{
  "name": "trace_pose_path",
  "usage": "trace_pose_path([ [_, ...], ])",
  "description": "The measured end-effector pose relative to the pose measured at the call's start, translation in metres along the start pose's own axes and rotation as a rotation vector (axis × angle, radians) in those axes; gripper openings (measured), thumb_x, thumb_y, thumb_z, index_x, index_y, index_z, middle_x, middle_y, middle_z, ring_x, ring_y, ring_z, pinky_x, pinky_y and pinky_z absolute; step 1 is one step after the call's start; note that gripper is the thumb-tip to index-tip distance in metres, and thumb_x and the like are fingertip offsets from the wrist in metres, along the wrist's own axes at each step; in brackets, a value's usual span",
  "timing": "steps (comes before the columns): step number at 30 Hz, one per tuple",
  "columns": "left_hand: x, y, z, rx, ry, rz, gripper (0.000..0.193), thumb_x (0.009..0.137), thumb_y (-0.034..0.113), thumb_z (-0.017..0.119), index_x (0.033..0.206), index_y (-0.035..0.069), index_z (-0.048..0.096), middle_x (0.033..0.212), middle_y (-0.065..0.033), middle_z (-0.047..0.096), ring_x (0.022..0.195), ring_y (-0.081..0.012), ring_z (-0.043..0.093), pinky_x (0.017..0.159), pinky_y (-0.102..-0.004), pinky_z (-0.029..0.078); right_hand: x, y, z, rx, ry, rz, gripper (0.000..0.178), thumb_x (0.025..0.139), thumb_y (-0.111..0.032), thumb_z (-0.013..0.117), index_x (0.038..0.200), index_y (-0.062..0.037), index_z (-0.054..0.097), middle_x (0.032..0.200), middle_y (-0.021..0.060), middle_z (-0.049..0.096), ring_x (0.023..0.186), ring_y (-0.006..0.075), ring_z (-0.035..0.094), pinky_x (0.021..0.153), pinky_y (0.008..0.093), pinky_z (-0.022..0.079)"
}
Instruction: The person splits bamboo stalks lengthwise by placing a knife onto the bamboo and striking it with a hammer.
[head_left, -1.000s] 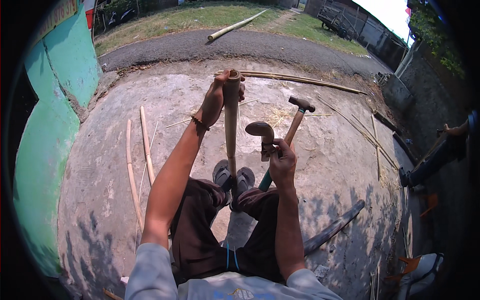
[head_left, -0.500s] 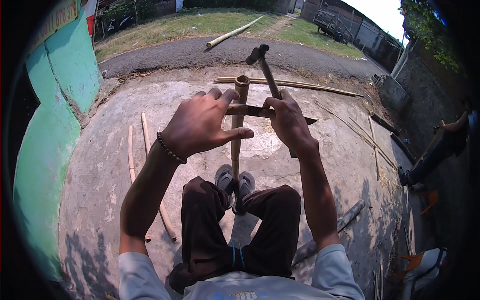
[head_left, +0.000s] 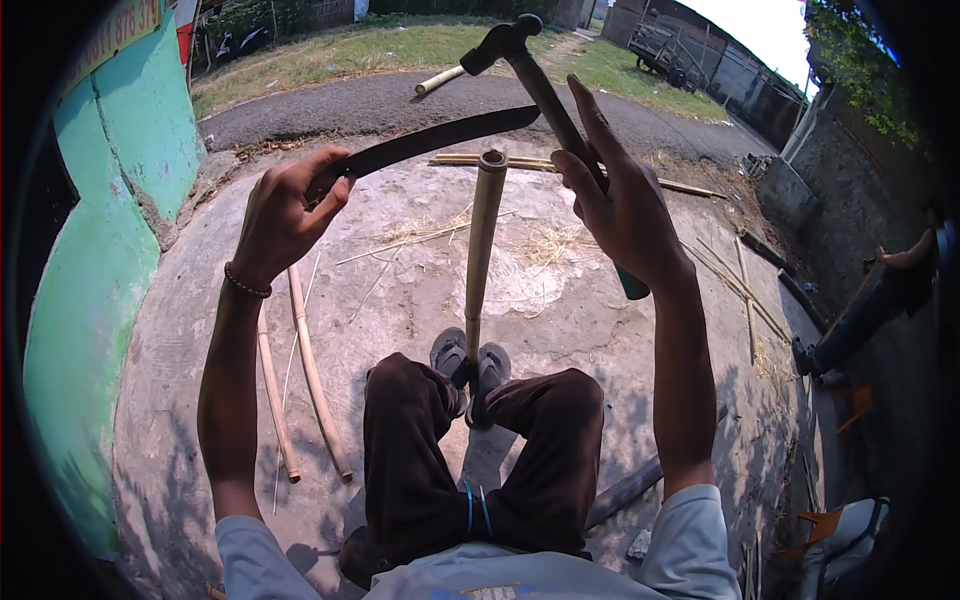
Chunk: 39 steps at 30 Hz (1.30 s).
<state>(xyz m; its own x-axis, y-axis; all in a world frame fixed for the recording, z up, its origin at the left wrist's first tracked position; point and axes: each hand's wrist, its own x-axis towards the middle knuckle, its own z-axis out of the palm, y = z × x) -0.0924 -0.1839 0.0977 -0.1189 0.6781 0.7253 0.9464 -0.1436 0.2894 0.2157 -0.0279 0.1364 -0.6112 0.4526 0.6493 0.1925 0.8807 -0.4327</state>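
In my left hand (head_left: 295,212) is the handle of a machete (head_left: 440,137), its dark curved blade pointing right and slightly upward. My right hand (head_left: 625,205) holds a hammer (head_left: 548,98) with a dark head and a green handle end; its thumb presses the shaft while one finger sticks up. Between the hands an upright bamboo pole (head_left: 484,220) rises from between my sandals (head_left: 490,368), its hollow top uncovered. The blade passes above and beyond that top, apart from it, with its tip close to the hammer shaft.
Bamboo strips (head_left: 312,370) lie on the concrete at left, and more bamboo lengths (head_left: 590,168) lie along the far edge. A dark pole (head_left: 625,492) lies behind my right knee. Another person (head_left: 900,275) stands at far right. A green wall (head_left: 95,330) bounds the left side.
The machete has passed from my right hand to my left, which has moved left and closed round its handle. The right hand has shifted rightward with the hammer, now raised higher.
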Motion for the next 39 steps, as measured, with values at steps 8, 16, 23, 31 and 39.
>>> trace_pose_path([
  [8,0.014,-0.004,0.011,0.055,-0.118,-0.054,0.029,0.092,0.031,0.066,0.113,0.011,0.068,0.075,-0.0105,0.07,0.063,-0.0213,0.066,0.061,-0.0348,0.051,-0.006,0.027,-0.023,-0.106,-0.119,0.113,0.056,0.103,-0.026,0.057,0.155,-0.0136,0.038,0.068,0.0016,0.054,0.056,0.0092,0.054,0.055,0.031,0.047],
  [16,0.01,-0.01,0.025,0.053,-0.044,0.057,0.028,0.09,0.029,0.067,0.106,0.006,0.068,0.06,-0.0071,0.055,0.053,-0.0196,0.051,0.055,-0.0343,0.041,-0.014,0.023,-0.024,-0.159,-0.173,0.142,0.053,0.102,-0.022,0.057,0.15,-0.0065,0.041,0.131,0.0269,0.06,0.115,0.0428,0.063,0.093,0.0447,0.051],
  [23,0.004,-0.006,0.021,0.107,-0.122,-0.027,0.027,0.09,0.03,0.066,0.109,0.011,0.069,0.081,-0.0129,0.072,0.07,-0.0294,0.07,0.065,-0.0378,0.053,-0.008,0.019,-0.023,-0.255,-0.29,0.231,0.053,0.101,-0.018,0.058,0.149,-0.0057,0.042,0.126,0.0275,0.062,0.098,0.042,0.069,0.083,0.045,0.053],
  [31,0.008,-0.007,0.027,0.117,-0.127,0.011,0.025,0.089,0.028,0.067,0.106,0.009,0.067,0.08,-0.0135,0.072,0.071,-0.0309,0.071,0.063,-0.0391,0.053,0.006,0.008,-0.034,-0.24,-0.113,0.094,0.052,0.101,-0.015,0.058,0.151,-0.0095,0.042,0.073,0.0211,0.063,0.056,0.0334,0.057,0.062,0.0466,0.046],
  [39,0.009,0.006,0.025,0.132,-0.119,0.029,0.022,0.087,0.025,0.068,0.104,0.01,0.069,0.07,-0.0142,0.067,0.062,-0.0303,0.068,0.058,-0.0388,0.052,0.009,0.012,-0.047,-0.358,-0.189,-0.028,0.05,0.101,-0.015,0.057,0.148,-0.0066,0.045,0.066,0.0232,0.057,0.051,0.0312,0.053,0.058,0.0445,0.044],
])
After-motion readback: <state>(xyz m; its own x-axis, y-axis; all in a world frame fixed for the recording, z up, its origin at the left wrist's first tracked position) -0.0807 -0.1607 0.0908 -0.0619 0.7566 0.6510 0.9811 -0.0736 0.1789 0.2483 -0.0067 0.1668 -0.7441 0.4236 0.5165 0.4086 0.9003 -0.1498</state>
